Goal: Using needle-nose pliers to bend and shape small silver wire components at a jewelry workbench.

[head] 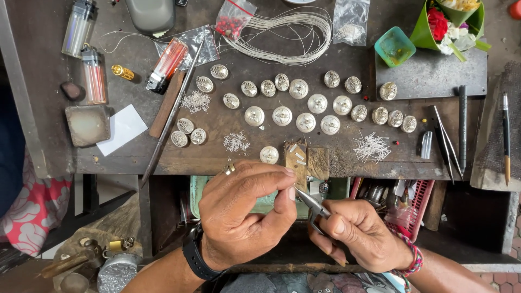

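My left hand [244, 211] is curled in front of the bench edge, thumb and forefinger pinched at the tip of small pliers [310, 202]; whatever sits between the fingertips is too small to see. A ring is on one of its fingers and a black watch on the wrist. My right hand [358, 230] grips the pliers' handles, with a beaded bracelet at the wrist. On the dark wooden bench [135, 157] above lie several round silver ornaments [282, 115], a coil of silver wire [287, 32] and small piles of wire bits [372, 146].
Lighters [93, 76] stand at the left beside a white card [124, 127] and a stone block [87, 125]. Tweezers [448, 144] and a pen knife [506, 135] lie at the right. A green cup [394, 48] and flower offering [453, 24] sit top right. An open drawer [380, 195] holds tools.
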